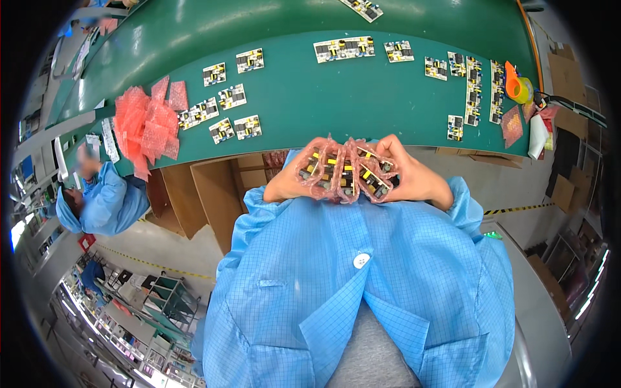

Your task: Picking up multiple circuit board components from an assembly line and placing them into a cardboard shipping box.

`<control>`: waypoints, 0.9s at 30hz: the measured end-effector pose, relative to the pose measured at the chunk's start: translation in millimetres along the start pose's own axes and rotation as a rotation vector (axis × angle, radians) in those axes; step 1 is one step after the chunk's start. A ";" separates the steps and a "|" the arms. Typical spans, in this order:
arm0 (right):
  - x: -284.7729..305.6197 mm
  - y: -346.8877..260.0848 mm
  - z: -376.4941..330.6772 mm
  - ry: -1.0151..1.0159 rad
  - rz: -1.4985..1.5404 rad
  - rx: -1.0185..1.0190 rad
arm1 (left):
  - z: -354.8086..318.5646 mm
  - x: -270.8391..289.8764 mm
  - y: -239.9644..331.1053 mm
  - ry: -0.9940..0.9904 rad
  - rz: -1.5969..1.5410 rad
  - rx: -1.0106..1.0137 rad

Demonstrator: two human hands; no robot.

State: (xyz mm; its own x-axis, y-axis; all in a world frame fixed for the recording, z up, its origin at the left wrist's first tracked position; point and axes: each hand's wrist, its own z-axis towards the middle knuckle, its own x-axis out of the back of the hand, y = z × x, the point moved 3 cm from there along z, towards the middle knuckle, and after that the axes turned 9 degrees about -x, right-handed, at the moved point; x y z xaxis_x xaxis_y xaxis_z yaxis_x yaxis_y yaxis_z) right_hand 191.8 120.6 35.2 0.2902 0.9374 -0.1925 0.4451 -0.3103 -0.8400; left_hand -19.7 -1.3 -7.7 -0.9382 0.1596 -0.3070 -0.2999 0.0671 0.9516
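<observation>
Close to my chest, at the bench's near edge, I hold a row of circuit boards (346, 173) in pink bubble-wrap bags. My left hand (292, 173) is closed round the left end of the row. Round the right end closes my right hand (413, 173), its thumb and fingers against the bubble wrap. Yellow and black components show through the open tops of the bags. The undersides of the boards and some of my fingertips are hidden.
The green bench (310, 103) bears several loose circuit boards (344, 49) along its back and sides. A pile of pink bubble-wrap bags (145, 123) lies at left. An orange and yellow tape roll (517, 87) sits at right. Cardboard boxes (217, 194) stand below; a co-worker (107, 197) is at far left.
</observation>
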 end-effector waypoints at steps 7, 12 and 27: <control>-15.6 11.2 11.3 0.045 0.086 0.284 | -12.7 -7.4 0.9 0.028 -0.144 0.003; -17.7 22.3 8.4 0.079 0.132 0.284 | -25.1 -3.4 -6.6 0.049 -0.054 -0.034; -66.3 10.1 -1.9 0.162 0.219 0.320 | -59.2 -16.0 -11.2 0.121 -0.191 -0.030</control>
State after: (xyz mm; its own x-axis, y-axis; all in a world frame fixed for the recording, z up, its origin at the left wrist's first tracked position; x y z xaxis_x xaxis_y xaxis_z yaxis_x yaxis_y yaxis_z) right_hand 178.7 55.1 40.5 0.4899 0.8096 -0.3232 0.0799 -0.4109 -0.9082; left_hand -11.5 -62.9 -12.5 -0.8772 0.0274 -0.4793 -0.4775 0.0547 0.8769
